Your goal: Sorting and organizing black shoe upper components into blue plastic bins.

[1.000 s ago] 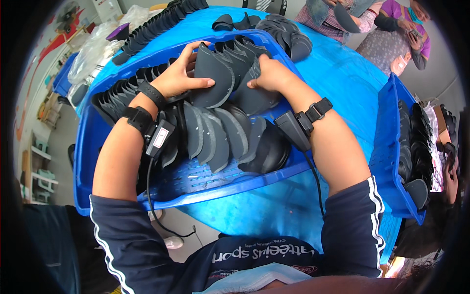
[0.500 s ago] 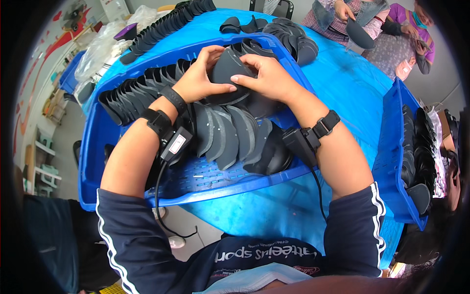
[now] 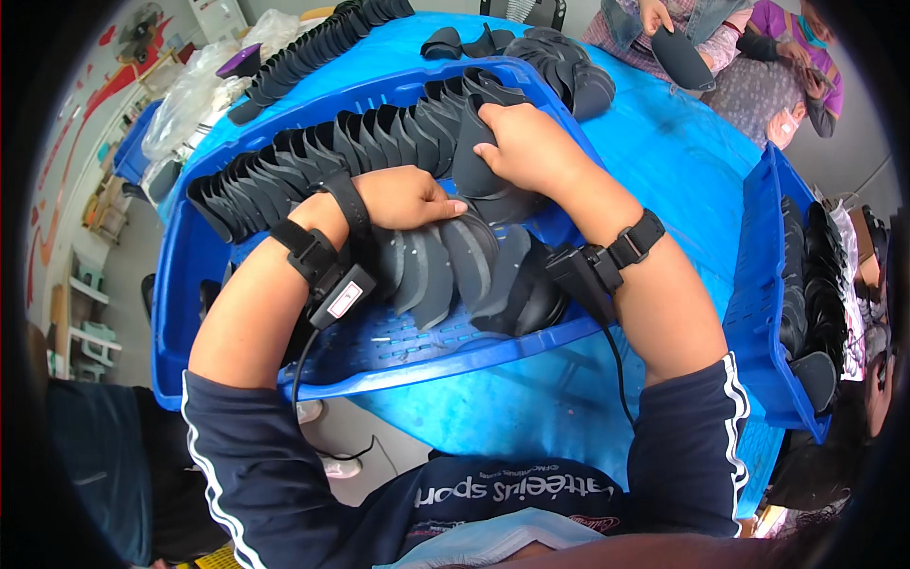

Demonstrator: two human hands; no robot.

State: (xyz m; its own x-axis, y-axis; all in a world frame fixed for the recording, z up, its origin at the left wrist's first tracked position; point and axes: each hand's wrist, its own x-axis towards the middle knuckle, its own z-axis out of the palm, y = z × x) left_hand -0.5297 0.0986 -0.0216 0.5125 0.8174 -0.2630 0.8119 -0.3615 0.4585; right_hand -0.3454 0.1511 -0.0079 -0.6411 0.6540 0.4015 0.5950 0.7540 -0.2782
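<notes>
My right hand (image 3: 531,147) grips a dark grey curved pad (image 3: 471,156) by its upper edge, thumb on its face. The pad stands by the right end of a long row of nested pads (image 3: 370,142) in a blue plastic basket (image 3: 379,381). My left hand (image 3: 408,197) reaches over the loose lower pads (image 3: 427,275). Its thumb lies along the top edge of one grey pad (image 3: 469,242), with the fingers bent and partly hidden, seemingly pinching it. Both wrists carry black straps with small boxes.
A blue sheet (image 3: 654,180) covers the table. Piles of similar pads (image 3: 569,76) and a long stacked row (image 3: 322,57) lie beyond the basket. Another blue basket (image 3: 758,313) holds pads at the right. At the far right a co-worker's hand (image 3: 654,14) holds a pad.
My hands, together on one pad before, are now apart. The right has carried a pad toward the row's end; the left has come down onto the lower pads.
</notes>
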